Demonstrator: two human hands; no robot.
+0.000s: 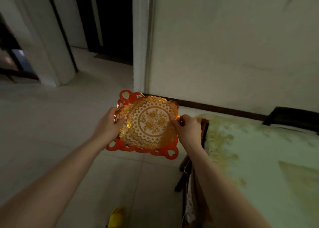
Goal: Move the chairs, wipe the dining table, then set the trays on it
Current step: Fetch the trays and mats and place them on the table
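Trays (149, 122), apparently 2 stacked: left hand (108, 122) and right hand (187, 126) pinch opposite rims, keeping them level beside dining table (259, 158), awaiting placement.

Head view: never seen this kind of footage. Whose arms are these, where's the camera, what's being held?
There is no machine here. One wide-angle camera sits on a person's head and looks forward and down, so the two bare arms reaching in from the bottom are the wearer's own.

The left hand and the right hand grip opposite edges of a stack of trays: a round gold tray with a lace-like flower pattern on top, and a red tray with heart cut-outs under it. The stack is held up over the tiled floor, not resting on anything.

At the right is the dining table under a pale floral cloth. Behind are a white wall and a dark doorway.
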